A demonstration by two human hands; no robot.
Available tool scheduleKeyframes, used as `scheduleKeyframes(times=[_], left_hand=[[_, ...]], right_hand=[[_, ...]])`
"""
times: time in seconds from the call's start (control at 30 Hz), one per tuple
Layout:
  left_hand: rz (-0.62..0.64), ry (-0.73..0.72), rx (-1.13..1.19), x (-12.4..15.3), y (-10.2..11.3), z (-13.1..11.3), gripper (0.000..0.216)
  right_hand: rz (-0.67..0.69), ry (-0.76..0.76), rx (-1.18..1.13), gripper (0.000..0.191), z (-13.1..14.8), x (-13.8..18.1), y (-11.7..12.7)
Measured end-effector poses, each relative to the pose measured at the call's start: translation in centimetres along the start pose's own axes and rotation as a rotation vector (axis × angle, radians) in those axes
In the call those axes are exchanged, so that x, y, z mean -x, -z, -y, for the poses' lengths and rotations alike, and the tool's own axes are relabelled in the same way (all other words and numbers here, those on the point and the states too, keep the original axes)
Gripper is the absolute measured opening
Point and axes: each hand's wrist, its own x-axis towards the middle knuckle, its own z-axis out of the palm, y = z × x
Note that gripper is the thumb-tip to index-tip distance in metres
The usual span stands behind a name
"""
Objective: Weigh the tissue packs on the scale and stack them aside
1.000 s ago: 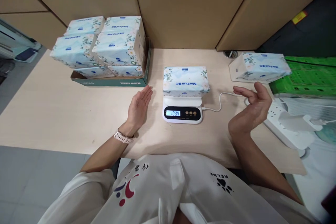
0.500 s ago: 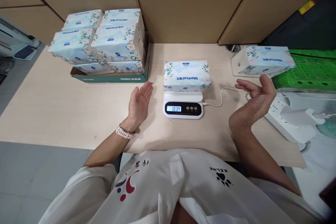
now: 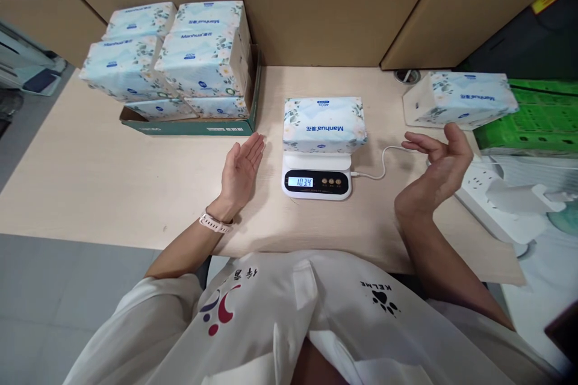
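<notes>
A pack of tissues (image 3: pixel 324 125) in pale blue floral wrapping lies on a white digital scale (image 3: pixel 318 162), whose lit display reads 103.4. To the left of the scale my left hand (image 3: pixel 241 171) rests edge-on by the table, palm turned inward, fingers stretched out and holding nothing. My right hand (image 3: pixel 436 168) is raised to the right of the scale, fingers apart and empty. Just beyond it, another tissue pack (image 3: pixel 460 98) sits at the table's right side. Neither hand touches a pack.
Several tissue packs (image 3: pixel 198 63) are stacked in a green carton tray (image 3: pixel 189 127) at the back left. Large cardboard boxes (image 3: pixel 311 9) stand along the back. A white cable (image 3: pixel 383 162) runs from the scale toward a power strip (image 3: pixel 501 210). A green crate (image 3: pixel 537 117) is at right.
The view has tilted slightly, so the table and packs appear a little higher. Both hands keep nearly the same pose, and the reading is unchanged.
</notes>
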Motion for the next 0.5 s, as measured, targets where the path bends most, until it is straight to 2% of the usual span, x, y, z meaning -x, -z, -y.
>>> scheduleKeyframes(times=[0.07, 0.27, 0.4, 0.5], left_hand=[[0.004, -0.010, -0.002, 0.0, 0.0, 0.1, 0.069], [-0.005, -0.074, -0.103, -0.4, -0.2, -0.4, 0.077], [0.014, -0.114, -0.158, -1.4, -0.5, -1.9, 0.075], [0.036, -0.087, -0.183, -2.3, -0.9, -2.7, 0.067]], right_hand=[[0.075, -0.040, 0.028, 0.056, 0.0, 0.1, 0.1], [0.474, -0.314, 0.211, 0.075, 1.2, -1.2, -0.5], [0.563, -0.337, 0.277, 0.078, 2.8, -3.2, -1.2], [0.595, -0.384, 0.304, 0.078, 3.6, -4.3, -1.7]])
